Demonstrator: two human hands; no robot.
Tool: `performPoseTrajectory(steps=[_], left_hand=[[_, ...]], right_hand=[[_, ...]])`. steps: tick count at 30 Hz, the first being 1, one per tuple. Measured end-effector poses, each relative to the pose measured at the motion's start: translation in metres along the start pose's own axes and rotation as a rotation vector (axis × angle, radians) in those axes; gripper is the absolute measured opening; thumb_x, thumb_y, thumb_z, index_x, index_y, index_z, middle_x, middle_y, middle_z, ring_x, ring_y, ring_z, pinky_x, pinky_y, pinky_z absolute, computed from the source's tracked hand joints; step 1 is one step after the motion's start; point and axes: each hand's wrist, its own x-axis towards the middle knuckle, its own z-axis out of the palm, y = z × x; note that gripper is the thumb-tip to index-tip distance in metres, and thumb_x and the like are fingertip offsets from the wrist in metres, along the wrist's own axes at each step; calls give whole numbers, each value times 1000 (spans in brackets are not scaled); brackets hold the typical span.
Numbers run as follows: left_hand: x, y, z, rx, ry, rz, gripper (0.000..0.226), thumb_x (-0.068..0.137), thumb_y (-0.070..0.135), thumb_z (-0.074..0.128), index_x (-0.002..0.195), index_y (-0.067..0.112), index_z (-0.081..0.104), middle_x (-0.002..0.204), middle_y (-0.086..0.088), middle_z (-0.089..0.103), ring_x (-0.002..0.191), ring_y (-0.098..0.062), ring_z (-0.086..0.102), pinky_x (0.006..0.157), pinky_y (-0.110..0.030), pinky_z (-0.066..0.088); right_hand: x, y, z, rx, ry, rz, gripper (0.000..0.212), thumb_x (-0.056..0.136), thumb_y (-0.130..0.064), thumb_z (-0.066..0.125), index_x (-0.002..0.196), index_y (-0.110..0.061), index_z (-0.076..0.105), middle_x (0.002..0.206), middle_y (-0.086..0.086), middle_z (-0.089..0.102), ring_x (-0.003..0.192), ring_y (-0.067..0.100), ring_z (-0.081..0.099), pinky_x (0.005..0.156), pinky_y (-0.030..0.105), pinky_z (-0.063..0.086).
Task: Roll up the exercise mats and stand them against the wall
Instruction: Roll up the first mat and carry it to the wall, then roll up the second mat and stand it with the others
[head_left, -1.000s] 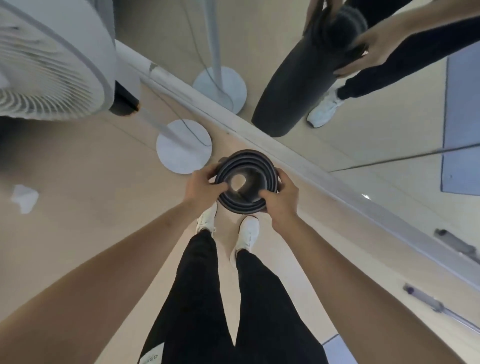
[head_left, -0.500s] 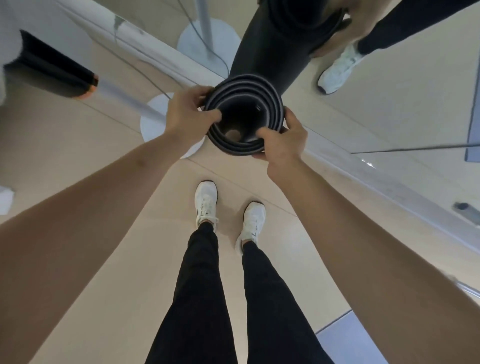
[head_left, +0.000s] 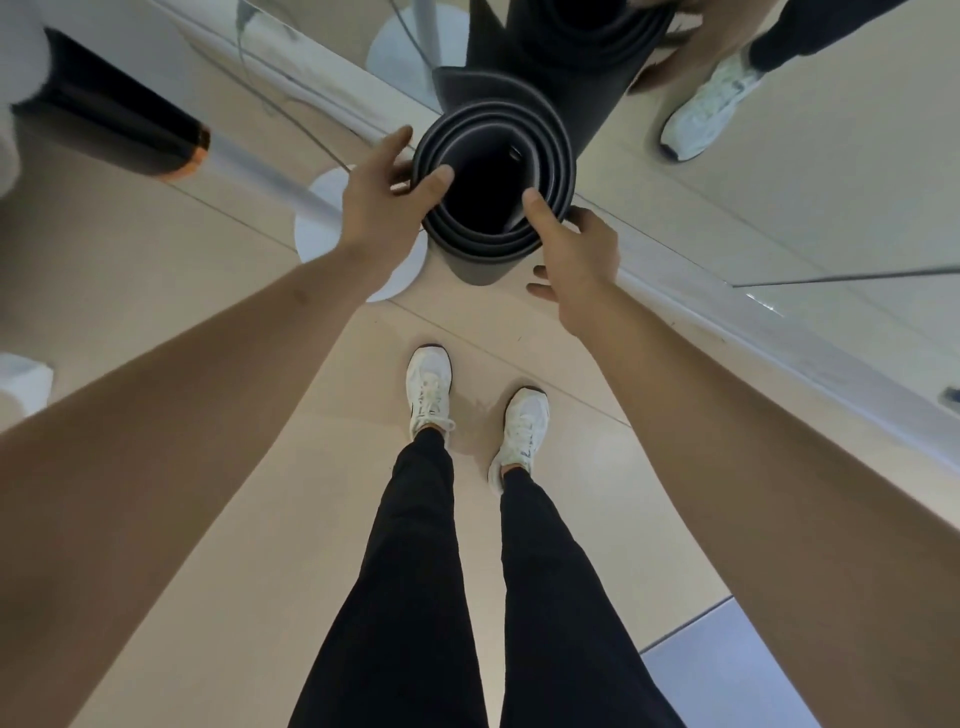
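A black rolled exercise mat (head_left: 545, 156) stands upright on the beige floor, its far side against the mirror wall (head_left: 810, 171), and I look down into its open coil. My left hand (head_left: 379, 202) has its thumb hooked over the left rim and its fingers stretched along the outside. My right hand (head_left: 576, 249) presses its thumb on the near right rim, with the fingers curled loosely beside the roll. The mirror reflects the roll and a white shoe.
A white round fan base (head_left: 353, 234) with a slanted pole sits on the floor just left of the mat. A black neck with an orange ring (head_left: 119, 130) juts in at upper left. A blue-grey mat corner (head_left: 737, 670) lies at lower right. My feet (head_left: 431, 389) stand just before the roll.
The roll went from being held near my feet to standing against the mirror. My fingers have loosened and spread around its top rim.
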Motion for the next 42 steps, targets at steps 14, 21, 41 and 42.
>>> performPoseTrajectory(steps=[14, 21, 41, 42], left_hand=[[-71, 7, -3, -170, 76, -266, 55, 86, 40, 71, 137, 21, 62, 127, 4, 70, 115, -19, 67, 99, -39, 58], [-170, 35, -17, -48, -76, -238, 12, 97, 14, 65, 98, 22, 74, 99, -3, 75, 88, -16, 68, 86, -34, 57], [-311, 46, -46, 626, -890, 116, 27, 95, 13, 68, 87, 38, 73, 92, 14, 77, 92, -7, 71, 87, -25, 52], [-310, 45, -46, 651, -930, 132, 26, 95, 14, 68, 87, 38, 73, 93, 13, 78, 92, -7, 70, 85, -24, 52]], right_hand=[[-40, 15, -38, -69, -75, -79, 33, 91, -29, 74, 119, -13, 68, 100, 6, 74, 79, 21, 75, 77, 37, 64], [-119, 45, -82, -258, -197, -219, 26, 87, -24, 78, 112, -19, 73, 81, -4, 74, 78, 19, 75, 85, 42, 62], [-362, 187, -177, -199, 207, 110, 27, 90, -30, 72, 117, -27, 69, 101, -8, 73, 74, 11, 64, 73, 24, 46], [-375, 200, -169, -120, 254, 152, 26, 90, -30, 72, 115, -27, 70, 100, -7, 74, 76, 12, 64, 74, 24, 46]])
